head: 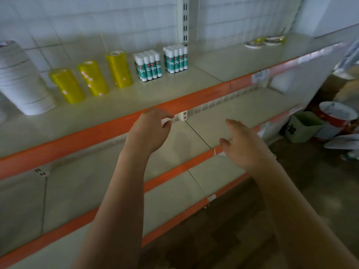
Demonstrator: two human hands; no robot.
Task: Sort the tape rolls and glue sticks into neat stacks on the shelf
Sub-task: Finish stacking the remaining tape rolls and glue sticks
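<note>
Three stacks of yellow tape rolls (92, 78) stand on the top shelf (116, 113) at the left, beside a tall stack of white tape rolls (23, 80). Two packs of glue sticks (149, 66) with teal labels stand upright right of them, the second pack (176, 58) near the upright rail. Several loose tape rolls (265, 42) lie flat far right on the same shelf. My left hand (150, 131) hovers below the shelf's orange edge, fingers loosely curled, holding nothing. My right hand (243, 144) is spread with relaxed fingers over the lower shelf, empty.
Two lower shelves (242, 107) with orange front edges run below. On the floor at right stand a green box (303, 126) and a red and white bucket (336, 117). A slotted white upright (184, 20) rises behind the glue sticks.
</note>
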